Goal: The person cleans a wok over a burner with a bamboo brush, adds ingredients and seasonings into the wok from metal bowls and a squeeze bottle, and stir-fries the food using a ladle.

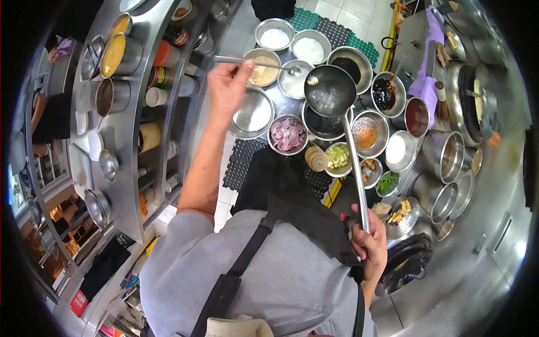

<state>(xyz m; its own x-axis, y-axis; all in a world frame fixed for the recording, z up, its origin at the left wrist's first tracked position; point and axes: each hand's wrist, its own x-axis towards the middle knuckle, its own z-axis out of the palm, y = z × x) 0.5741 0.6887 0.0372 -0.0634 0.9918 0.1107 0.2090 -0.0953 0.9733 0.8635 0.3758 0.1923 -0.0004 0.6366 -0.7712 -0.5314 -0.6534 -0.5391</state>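
Observation:
My left hand [227,89] is closed around the handle of a metal spoon [264,64]. The spoon's tip hangs over a steel bowl [293,88], beside a bowl of pale tan powder [261,74]. In my right hand [369,242] is the long handle of a wok ladle [355,163]. The ladle's dark, wide bowl [331,95] is held above the seasoning bowls, and a small whitish lump [313,81] sits in it near the rim. What lies in the spoon's tip is too small to tell.
Around the ladle stand bowls of white granules [275,38], dark sauce [385,94], sliced red onion [287,135], pale green pieces [338,156] and chopped greens [387,182]. At right are steel pots [443,199] and a wok burner with a flame [494,139]. A shelf [126,168] runs along the left.

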